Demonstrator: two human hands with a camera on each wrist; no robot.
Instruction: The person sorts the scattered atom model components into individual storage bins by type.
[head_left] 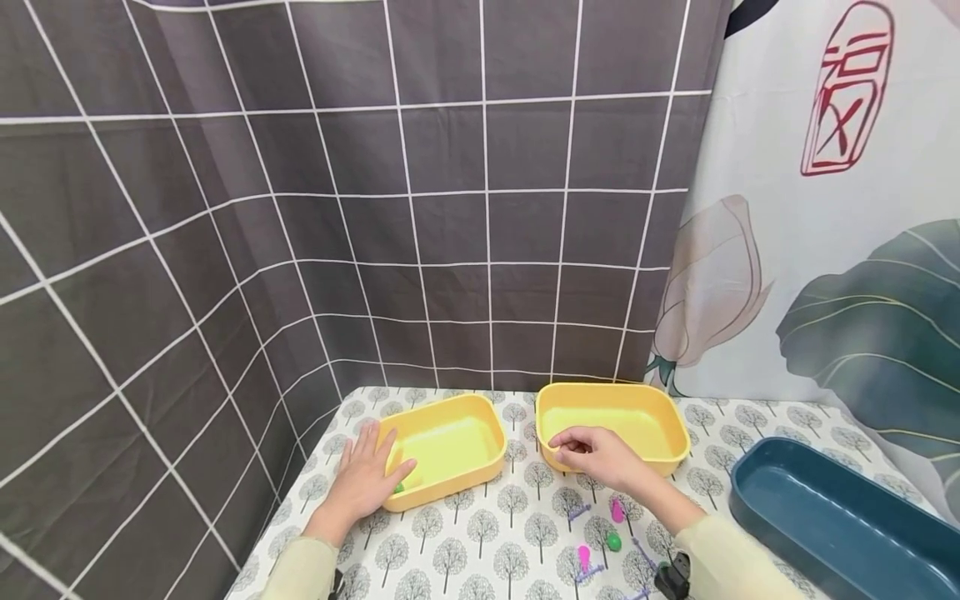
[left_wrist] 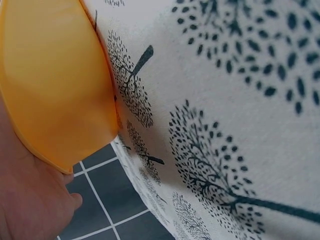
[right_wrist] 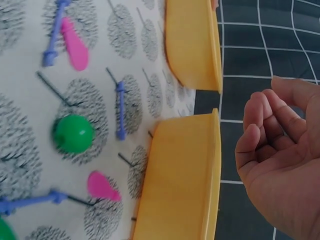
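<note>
My left hand (head_left: 362,477) lies at the left end of a yellow basin (head_left: 501,454), fingers spread over its rim; the left wrist view shows the hand against the basin (left_wrist: 57,85). A small green piece (head_left: 399,487) shows inside, beside the thumb. Above the front-left rim of a second yellow basin (head_left: 667,417) is my right hand (head_left: 600,454). Its fingers are loosely bent, and the right wrist view shows nothing in them. On the cloth nearer me lie pink pieces (right_wrist: 76,46), a green ball-like piece (right_wrist: 74,134) and thin purple rods (right_wrist: 120,110).
A dark blue basin (head_left: 780,454) stands on the right side of the table, which has a tree-print cloth (head_left: 480,533). Behind hangs a dark grid-patterned curtain (head_left: 450,225), with a white floral cloth (head_left: 787,250) at the right.
</note>
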